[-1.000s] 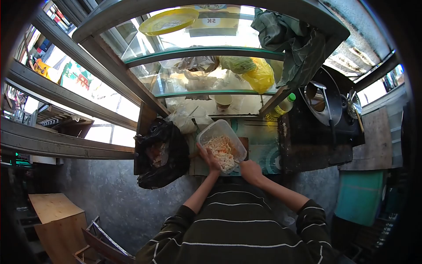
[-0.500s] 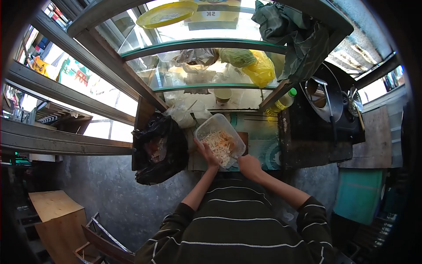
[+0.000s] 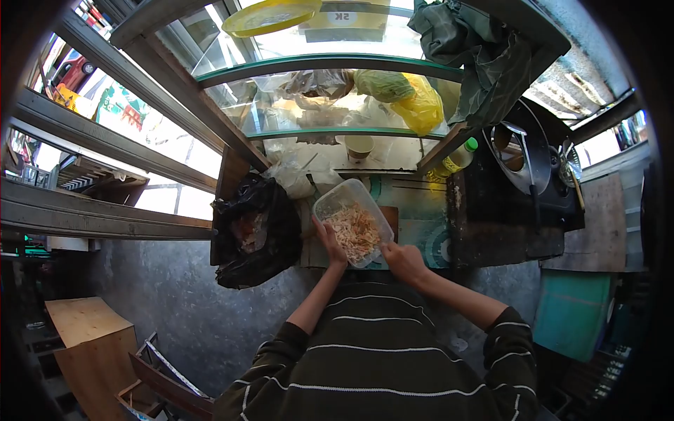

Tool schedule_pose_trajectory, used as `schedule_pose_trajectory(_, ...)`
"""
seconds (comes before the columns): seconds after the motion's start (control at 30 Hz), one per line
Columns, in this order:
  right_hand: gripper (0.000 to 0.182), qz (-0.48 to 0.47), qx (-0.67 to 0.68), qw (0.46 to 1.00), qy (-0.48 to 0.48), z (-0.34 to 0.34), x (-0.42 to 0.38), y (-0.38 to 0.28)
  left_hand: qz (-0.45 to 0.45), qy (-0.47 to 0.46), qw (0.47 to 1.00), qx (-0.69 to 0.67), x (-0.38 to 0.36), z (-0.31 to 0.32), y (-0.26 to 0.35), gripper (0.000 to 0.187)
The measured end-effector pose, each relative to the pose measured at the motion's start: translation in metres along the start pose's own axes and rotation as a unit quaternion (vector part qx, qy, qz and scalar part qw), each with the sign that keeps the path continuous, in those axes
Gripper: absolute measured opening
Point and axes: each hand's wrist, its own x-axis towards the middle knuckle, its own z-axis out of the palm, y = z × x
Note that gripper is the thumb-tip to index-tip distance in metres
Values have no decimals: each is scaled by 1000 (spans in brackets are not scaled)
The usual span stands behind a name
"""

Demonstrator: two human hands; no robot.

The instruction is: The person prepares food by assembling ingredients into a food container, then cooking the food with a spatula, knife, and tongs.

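Observation:
A clear plastic container with pale and orange shredded food in it is tilted over the near edge of the counter. My left hand holds it by its left side, fingers against the wall. At its lower right corner, my right hand is closed on something I cannot make out. Left of the container sits an open black plastic bag with something pale and reddish inside. A clear plastic bag lies behind it, and a paper cup stands farther back.
A glass cabinet rises ahead, with a yellow bag and a green cabbage-like item on a shelf. Dark cloth hangs at its right. A green-capped bottle stands near a black stove with a wok.
The shredded food looks more evenly mixed, with its orange colour more spread. My right hand has shifted slightly right. The container stays in my left hand; the view has moved a little.

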Motion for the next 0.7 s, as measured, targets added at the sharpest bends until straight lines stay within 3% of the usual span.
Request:
schedule_pose_trajectory(0.17,21,32,-50,998,35,7,19,29,20,11,992,126,-7,22,32,69)
schedule_pose_trajectory(0.27,19,83,-30,995,-36,28,4,18,30,25,990,132,3,25,29,69)
schedule_pose_trajectory(0.37,19,165,91,978,-93,19,-1,7,23,27,992,118,3,27,23,70)
schedule_pose_trajectory(0.43,19,187,321,928,-27,26,9,14,13,26,992,126,6,25,25,70)
schedule_pose_trajectory(0.5,18,183,329,926,-35,9,16,20,22,10,999,29,11,14,13,71)
schedule_pose_trajectory(0.57,17,178,338,923,-51,-12,19,20,7,-1,1000,15,11,3,8,71)
schedule_pose_trajectory(0.63,21,153,218,963,36,-28,23,20,-6,-18,1000,-1,11,0,8,71)
schedule_pose_trajectory(0.7,23,118,163,978,50,-19,27,10,-22,-38,998,-33,10,3,8,72)
